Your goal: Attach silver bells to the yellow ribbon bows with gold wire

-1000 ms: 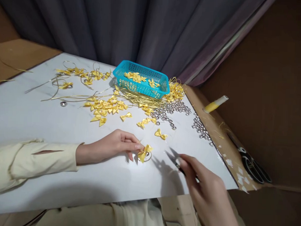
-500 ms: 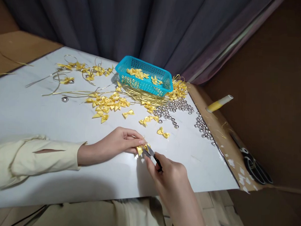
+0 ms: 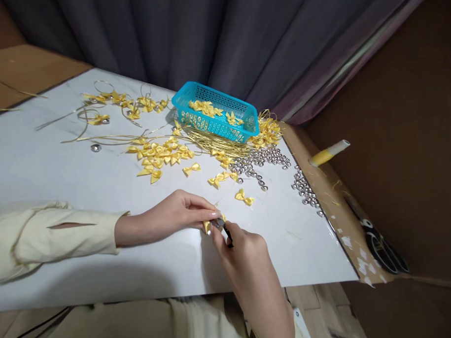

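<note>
My left hand [image 3: 185, 209] pinches a small yellow ribbon bow [image 3: 206, 226] between thumb and fingers, a little above the white tabletop. Black-handled snips [image 3: 228, 235] sit in the closed fingers of my right hand [image 3: 245, 251]. Their metal blades reach the bow beside my left fingertips; the fingers partly hide both bow and blades, so I cannot tell what lies between the blades. A single yellow bow [image 3: 244, 197] rests on the table just beyond my hands. Farther back lies a loose pile of similar bows [image 3: 167, 154].
A turquoise basket [image 3: 214, 126] with yellow bows stands at the back, before a dark curtain. Gold cords [image 3: 219, 143] lie in front of it. Silver beads [image 3: 261, 160] spread to the right. Large black-handled scissors [image 3: 383, 248] and a yellow-and-white tube [image 3: 329, 153] are at the right edge.
My right hand has moved slightly left and up, bringing the snips' blades in against the bow at my left fingertips. My left hand stays almost in place, still holding the bow.
</note>
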`<state>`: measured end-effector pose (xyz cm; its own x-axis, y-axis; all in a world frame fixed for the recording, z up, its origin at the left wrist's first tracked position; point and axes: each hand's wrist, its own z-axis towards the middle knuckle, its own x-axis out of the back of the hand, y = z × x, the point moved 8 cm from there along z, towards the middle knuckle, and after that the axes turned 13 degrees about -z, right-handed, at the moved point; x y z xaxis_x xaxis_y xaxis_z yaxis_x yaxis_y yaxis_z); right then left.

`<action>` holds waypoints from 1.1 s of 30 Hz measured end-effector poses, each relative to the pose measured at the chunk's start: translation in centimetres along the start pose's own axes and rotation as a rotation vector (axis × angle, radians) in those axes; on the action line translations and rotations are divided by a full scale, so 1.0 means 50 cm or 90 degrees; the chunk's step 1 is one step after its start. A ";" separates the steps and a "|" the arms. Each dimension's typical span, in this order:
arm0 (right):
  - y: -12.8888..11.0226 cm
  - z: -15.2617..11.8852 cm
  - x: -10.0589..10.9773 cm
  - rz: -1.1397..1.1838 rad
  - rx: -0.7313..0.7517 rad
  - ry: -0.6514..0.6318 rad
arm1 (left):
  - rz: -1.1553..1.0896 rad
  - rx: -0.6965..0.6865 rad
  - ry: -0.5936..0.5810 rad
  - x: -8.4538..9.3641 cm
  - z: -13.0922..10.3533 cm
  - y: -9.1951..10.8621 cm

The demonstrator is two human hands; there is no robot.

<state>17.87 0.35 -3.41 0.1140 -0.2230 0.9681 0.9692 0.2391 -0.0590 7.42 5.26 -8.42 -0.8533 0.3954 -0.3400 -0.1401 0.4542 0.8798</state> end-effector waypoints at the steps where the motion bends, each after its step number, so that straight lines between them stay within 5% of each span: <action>1: -0.001 0.001 0.001 -0.001 0.003 -0.001 | 0.003 0.000 0.001 0.000 0.000 0.001; 24: 0.009 0.006 0.017 0.015 0.011 0.042 | -0.066 -0.010 -0.008 0.002 0.003 0.003; 28: 0.083 0.007 0.054 0.021 -0.032 0.075 | -0.045 -0.051 0.076 0.039 0.010 0.025; 33: 0.294 0.002 0.073 -0.077 -0.196 0.073 | 0.225 -0.098 0.112 0.081 0.016 0.087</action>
<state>32.49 3.16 -0.71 0.0009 -0.3418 0.9398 0.9956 -0.0879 -0.0329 3.75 9.48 -6.22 -0.9332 0.3567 0.0422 0.1149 0.1850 0.9760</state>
